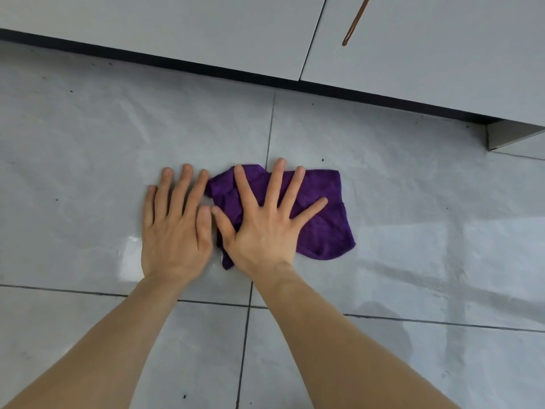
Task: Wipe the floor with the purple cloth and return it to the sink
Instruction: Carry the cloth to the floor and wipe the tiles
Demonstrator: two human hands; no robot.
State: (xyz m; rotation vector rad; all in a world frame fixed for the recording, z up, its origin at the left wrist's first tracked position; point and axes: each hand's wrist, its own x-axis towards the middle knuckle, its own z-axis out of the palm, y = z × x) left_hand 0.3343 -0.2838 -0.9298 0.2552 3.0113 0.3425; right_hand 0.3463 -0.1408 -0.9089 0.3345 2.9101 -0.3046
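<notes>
Pressing purple cloth (318, 214), cabinet doors (206, 33) beyond

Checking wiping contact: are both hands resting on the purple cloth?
No: only the right hand presses the purple cloth; the left hand lies on bare floor.

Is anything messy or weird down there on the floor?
A little. Small dark specks dot the grey floor tiles, for instance near the cabinet base. A brown drip-like streak runs down the cabinet front. The purple cloth lies crumpled under the flat right hand; the left hand presses bare tile.
</notes>
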